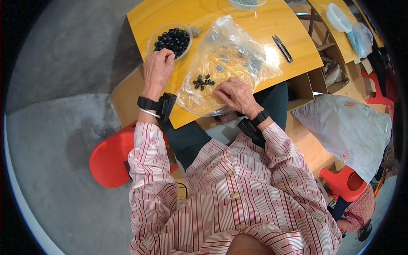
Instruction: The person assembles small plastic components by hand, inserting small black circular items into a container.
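My left hand (159,68) is at the near rim of a clear plastic bowl (190,43) full of small black cylindrical pieces (172,41). Its fingers are curled over the rim, and the tips are hidden. My right hand (237,96) rests low over a clear plastic bag (223,38) spread on the table, thumb and fingers drawn together. Whatever they pinch does not show. Just left of those fingers, a small group of black pieces (204,82) lies on the bag. Clusters of small silvery pieces (253,64) are farther up on the plastic.
The yellow table (155,13) also carries thread snips (282,48) at the right and another tub (246,3) at the far edge. A white sack (344,127) stands to the right, near a red stool (346,183). Another red stool (109,157) is at the left.
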`<state>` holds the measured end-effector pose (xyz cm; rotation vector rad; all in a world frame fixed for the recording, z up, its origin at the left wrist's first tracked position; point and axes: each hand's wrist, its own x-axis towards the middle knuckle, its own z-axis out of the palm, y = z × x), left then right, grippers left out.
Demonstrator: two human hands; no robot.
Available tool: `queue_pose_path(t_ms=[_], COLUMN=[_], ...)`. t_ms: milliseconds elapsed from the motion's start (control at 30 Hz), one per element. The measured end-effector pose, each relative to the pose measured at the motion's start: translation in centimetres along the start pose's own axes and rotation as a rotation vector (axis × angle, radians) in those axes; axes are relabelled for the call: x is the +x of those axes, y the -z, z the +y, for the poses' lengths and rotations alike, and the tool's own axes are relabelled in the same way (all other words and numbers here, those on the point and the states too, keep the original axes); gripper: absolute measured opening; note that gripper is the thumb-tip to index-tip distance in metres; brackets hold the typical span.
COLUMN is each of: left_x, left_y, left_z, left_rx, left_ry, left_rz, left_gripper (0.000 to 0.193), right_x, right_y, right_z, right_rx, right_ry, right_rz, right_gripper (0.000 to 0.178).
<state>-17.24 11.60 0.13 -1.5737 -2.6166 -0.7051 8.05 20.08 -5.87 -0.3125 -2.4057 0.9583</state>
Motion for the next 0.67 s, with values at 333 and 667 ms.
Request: queue_pose_path(t_ms=[333,667], left_x=[4.8,0.9], left_y=[0.4,1.7], left_z=[0.7,1.9], left_rx=[0.161,-0.224], left_ry=[0.08,0.097], left_rz=[-0.53,-0.181], left_gripper=[0.019,0.025], right_x=[-0.1,-0.4], right_y=[-0.4,-0.7], right_z=[0.6,0.6], right_rx=[-0.045,-0.051], right_ry=[0.007,-0.014], right_rz=[-0.003,-0.007], right_gripper=[0.012,0.016])
